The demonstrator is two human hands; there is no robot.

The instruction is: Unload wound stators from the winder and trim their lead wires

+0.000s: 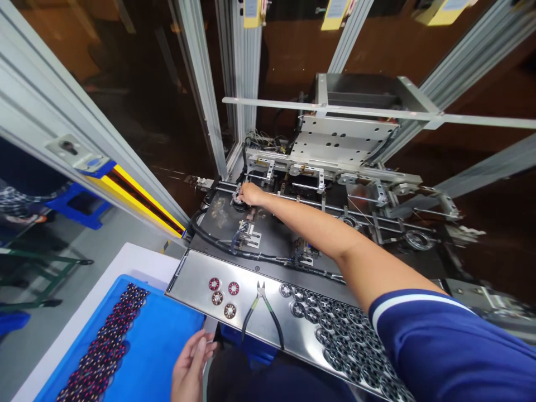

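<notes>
My right hand point(251, 194) reaches far across to the machine's left end. Its fingers are closed on a ring-shaped stator core point(237, 197) at a round dark holder; the fingertips are partly hidden. Low in the view, my left hand point(191, 363) hovers by the front edge of the metal tray point(190, 279), fingers loosely extended and nothing visible in them. On this tray lie several wound stators point(230, 310) with red or copper coils. Beside them rest side cutters point(262, 304), handles apart. Many grey-black stator cores point(335, 321) cover the tray's right part.
A blue bin point(159, 335) at lower left holds rows of wound stators point(104, 340). Winding arms and rods point(307, 178) line the machine bed. A black cable point(259, 257) runs along its front. A yellow light-curtain bar point(142, 201) and aluminium posts point(201, 84) frame the left side.
</notes>
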